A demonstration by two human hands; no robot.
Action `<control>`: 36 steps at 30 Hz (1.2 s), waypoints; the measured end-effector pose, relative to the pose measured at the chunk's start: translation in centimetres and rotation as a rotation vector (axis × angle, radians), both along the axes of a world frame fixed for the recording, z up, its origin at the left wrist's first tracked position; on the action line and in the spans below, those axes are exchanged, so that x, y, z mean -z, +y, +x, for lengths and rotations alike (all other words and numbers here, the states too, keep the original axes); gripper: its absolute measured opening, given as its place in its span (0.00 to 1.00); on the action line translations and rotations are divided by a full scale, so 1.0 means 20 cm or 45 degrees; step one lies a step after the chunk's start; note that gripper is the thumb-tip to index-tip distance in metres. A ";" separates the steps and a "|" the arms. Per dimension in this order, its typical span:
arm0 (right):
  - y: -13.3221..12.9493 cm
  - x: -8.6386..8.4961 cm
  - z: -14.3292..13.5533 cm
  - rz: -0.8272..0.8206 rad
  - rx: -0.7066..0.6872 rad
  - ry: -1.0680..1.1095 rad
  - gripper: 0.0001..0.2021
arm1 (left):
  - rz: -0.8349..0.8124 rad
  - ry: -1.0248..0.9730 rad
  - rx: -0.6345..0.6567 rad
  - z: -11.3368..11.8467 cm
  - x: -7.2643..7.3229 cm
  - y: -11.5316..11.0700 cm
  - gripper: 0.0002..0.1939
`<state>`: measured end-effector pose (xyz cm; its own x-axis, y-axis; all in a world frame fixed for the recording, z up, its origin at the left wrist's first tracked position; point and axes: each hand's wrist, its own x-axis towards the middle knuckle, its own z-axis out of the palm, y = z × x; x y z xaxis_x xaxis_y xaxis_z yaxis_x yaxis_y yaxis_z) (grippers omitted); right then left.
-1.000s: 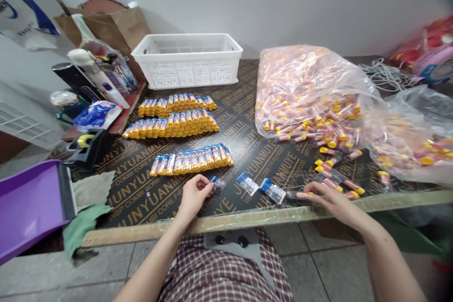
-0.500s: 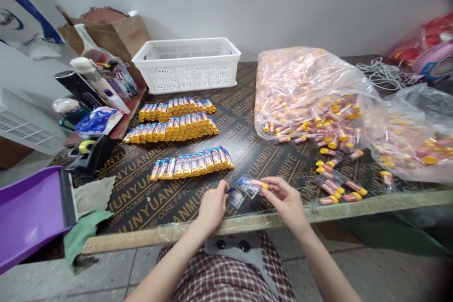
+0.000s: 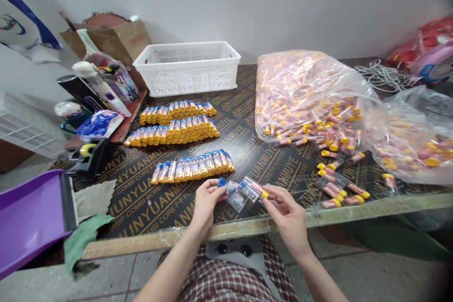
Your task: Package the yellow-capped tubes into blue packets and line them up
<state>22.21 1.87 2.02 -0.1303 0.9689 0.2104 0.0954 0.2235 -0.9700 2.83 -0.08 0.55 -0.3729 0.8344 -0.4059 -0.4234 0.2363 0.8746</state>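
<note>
My left hand point(image 3: 208, 199) pinches a small clear packet point(image 3: 235, 194) with a blue end near the table's front edge. In my right hand point(image 3: 285, 213), thumb and fingers grip a clear tube point(image 3: 255, 188) by its yellow-capped end; its other end points left, over the packet. Behind my hands stands a row of blue and yellow tubes point(image 3: 193, 166), with further rows point(image 3: 173, 131) behind it. Loose tubes with yellow caps point(image 3: 332, 190) lie to the right of my right hand.
A white basket point(image 3: 187, 68) stands at the back. Large clear bags of tubes point(image 3: 307, 80) fill the right side. At left are a tape dispenser point(image 3: 92, 155), bottles point(image 3: 80, 92) and a purple dustpan point(image 3: 31, 219). The table's front edge point(image 3: 152, 239) runs below my hands.
My left hand has shifted slightly left, and the blue-ended packet shows more fully. The tube in my right hand has tilted, its left end upward. The view has shifted slightly.
</note>
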 end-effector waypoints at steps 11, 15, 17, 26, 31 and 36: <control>-0.10 0.03 -0.06 0.257 -0.035 -0.164 0.13 | -0.030 -0.327 -0.265 -0.02 -0.04 0.00 0.19; -0.10 0.04 -0.06 0.317 -0.050 -0.191 0.15 | -0.018 -0.273 -0.306 -0.03 -0.02 -0.01 0.20; -0.11 0.04 -0.07 0.316 -0.067 -0.202 0.15 | -0.016 -0.256 -0.296 -0.03 -0.01 -0.01 0.19; -0.13 0.04 -0.11 0.114 -0.344 -0.117 0.14 | 0.139 -0.267 -0.040 0.03 -0.07 -0.04 0.18; -0.09 0.04 -0.10 0.308 -0.330 -0.285 0.23 | 0.112 -0.329 0.209 0.04 -0.13 -0.07 0.20; -0.05 0.02 -0.10 0.337 -0.485 -0.222 0.41 | 0.047 -0.298 0.557 0.05 -0.14 -0.10 0.16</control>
